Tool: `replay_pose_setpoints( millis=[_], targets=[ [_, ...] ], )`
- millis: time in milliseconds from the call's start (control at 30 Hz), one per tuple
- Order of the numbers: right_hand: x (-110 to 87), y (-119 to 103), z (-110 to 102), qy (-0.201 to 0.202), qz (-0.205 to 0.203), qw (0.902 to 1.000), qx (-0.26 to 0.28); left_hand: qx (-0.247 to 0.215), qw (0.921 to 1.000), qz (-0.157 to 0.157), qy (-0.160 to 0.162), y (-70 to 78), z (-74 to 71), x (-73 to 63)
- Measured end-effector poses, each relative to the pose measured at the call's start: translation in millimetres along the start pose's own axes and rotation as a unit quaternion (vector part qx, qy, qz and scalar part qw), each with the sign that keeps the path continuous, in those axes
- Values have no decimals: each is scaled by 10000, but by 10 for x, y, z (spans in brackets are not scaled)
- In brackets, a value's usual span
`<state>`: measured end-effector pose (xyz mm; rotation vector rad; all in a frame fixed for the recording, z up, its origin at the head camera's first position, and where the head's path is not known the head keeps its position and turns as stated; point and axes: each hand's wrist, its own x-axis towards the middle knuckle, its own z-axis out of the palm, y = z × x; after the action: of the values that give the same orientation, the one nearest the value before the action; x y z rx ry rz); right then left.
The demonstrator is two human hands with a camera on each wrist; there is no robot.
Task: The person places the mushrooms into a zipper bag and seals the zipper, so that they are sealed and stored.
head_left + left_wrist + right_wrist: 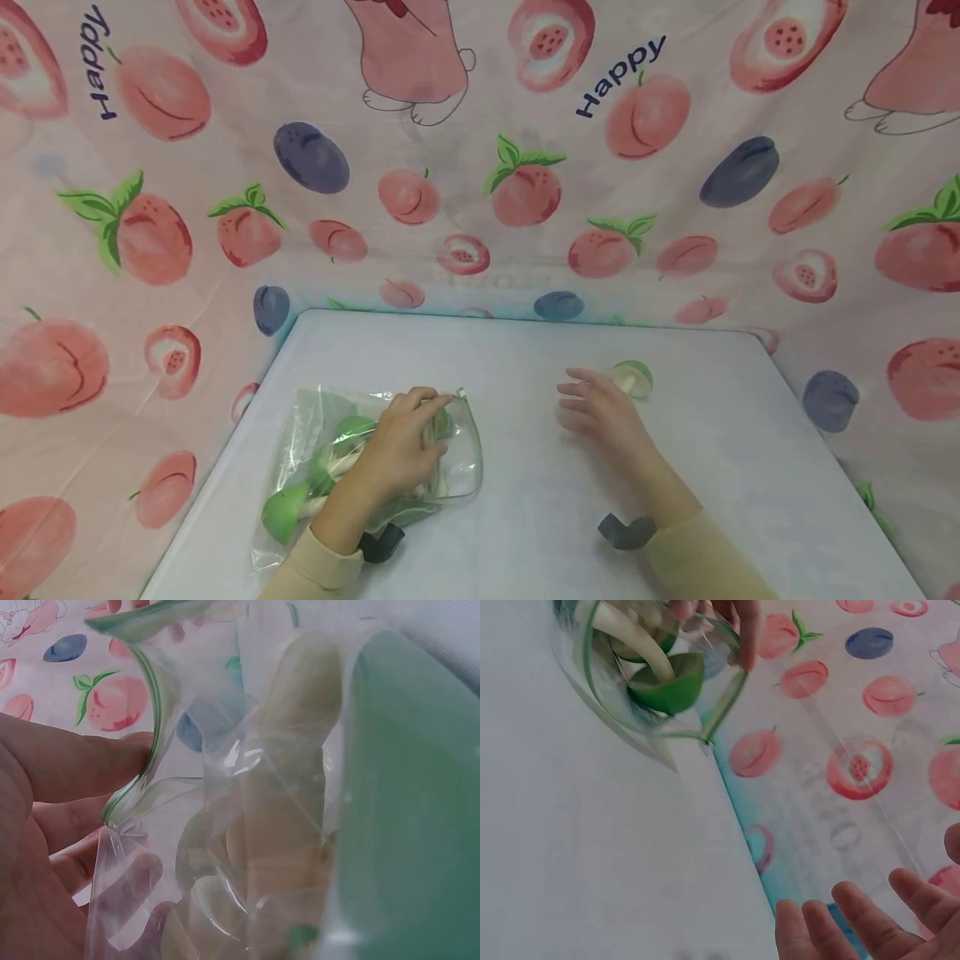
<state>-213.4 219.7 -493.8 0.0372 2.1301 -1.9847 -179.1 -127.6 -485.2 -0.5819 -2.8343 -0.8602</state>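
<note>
Nearest, at the lower edge, pale sleeves (pixel 326 568) end at both wrists, each with a dark curved piece (pixel 627 532) beside it. Just ahead, on the left of the white surface (pixel 517 500), lies a clear zip bag (pixel 307 421) with several green-capped, pale-stemmed toy mushrooms (pixel 285 515) inside; the overlapping film makes them hard to count. The left grip (pixel 408 442) is over the bag's mouth, and the left wrist view shows the green zip rim pinched between thumb and fingers, the opening gaping toward the right.

To the right, well apart from the bag, the right grip (pixel 603 412) hangs with fingers spread and holds nothing. Just beyond it one loose mushroom (pixel 632 379) rests on the surface; whether the hand touches it, I cannot tell.

The step in hand looks like passing mushrooms through the bag's mouth, with the left side steadying the rim; whether they go in or out, these views do not settle. Either way, the next move seems to call for an open rim and a right-hand grasp, on the loose mushroom or on one inside, clear of the film

Farthest off, behind the surface, hangs a pink cloth (pixel 450 192) printed with fruit
</note>
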Motion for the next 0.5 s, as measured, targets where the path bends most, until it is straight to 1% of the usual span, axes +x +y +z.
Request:
replay_pose_setpoints(
  millis=[233, 500],
  targets=[
    [3, -128, -253, 327, -93, 9986, -413, 20, 10000, -14, -25, 8, -3, -1],
    [26, -133, -487, 734, -141, 9954, -605, 0, 10000, -24, -91, 1, 6, -4]
  ],
)
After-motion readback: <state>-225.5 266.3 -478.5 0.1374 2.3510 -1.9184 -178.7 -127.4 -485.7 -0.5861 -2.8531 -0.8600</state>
